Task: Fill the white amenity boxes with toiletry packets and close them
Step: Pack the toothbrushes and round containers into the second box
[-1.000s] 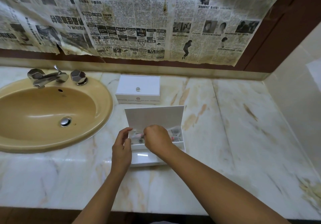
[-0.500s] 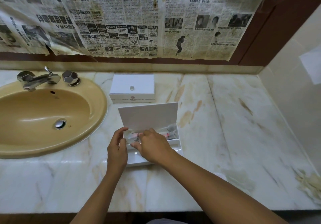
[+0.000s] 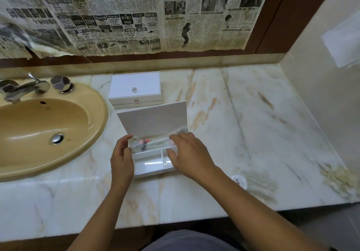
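Left hand (image 3: pixel 122 158) cups open box (image 3: pixel 153 153) left wall; right hand (image 3: pixel 188 153), fingers relaxed, rests on right end, holding nothing; packets (image 3: pixel 145 143) in far compartment.

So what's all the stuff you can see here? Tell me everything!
Open amenity box: 1, white, counter middle, lid up.
Toiletry packets: several, clear, in its back compartment.
Closed amenity box: 1, white, behind it.
Sink: 1, tan, left.
Tap: 1, silver, behind sink.
Newspaper: sheets, yellowed, on wall.
Counter: 1, marble.
Left hand: at box's left side.
Right hand: at box's right side.
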`<action>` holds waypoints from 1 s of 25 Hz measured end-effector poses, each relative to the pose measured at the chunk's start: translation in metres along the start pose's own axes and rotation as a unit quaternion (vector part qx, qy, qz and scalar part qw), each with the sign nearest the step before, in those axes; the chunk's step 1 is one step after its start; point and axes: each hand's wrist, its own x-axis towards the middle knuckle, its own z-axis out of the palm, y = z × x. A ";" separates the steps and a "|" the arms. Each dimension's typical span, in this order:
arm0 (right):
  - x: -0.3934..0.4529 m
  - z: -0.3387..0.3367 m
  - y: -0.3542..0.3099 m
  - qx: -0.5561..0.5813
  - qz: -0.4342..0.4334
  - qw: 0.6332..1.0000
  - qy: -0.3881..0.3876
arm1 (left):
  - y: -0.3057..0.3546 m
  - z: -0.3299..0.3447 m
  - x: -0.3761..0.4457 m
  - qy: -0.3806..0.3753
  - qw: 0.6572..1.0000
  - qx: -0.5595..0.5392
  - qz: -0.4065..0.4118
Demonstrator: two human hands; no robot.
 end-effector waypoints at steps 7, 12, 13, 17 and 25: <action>-0.039 -0.013 0.057 -0.139 0.148 0.966 -0.162 | 0.002 0.001 -0.001 0.004 1.000 0.002 -0.006; -0.053 0.011 0.068 -0.199 0.142 0.939 -0.243 | 0.006 0.001 -0.003 0.008 1.000 0.002 -0.013; -0.053 0.015 0.069 -0.204 0.136 0.942 -0.231 | 0.006 0.001 -0.003 0.008 1.000 0.000 -0.015; -0.051 0.024 0.071 -0.195 0.110 0.957 -0.184 | 0.005 0.000 -0.002 0.010 1.000 -0.012 -0.016; -0.010 0.028 0.080 -0.129 0.093 0.980 -0.115 | -0.002 0.000 0.001 0.004 1.000 -0.013 -0.015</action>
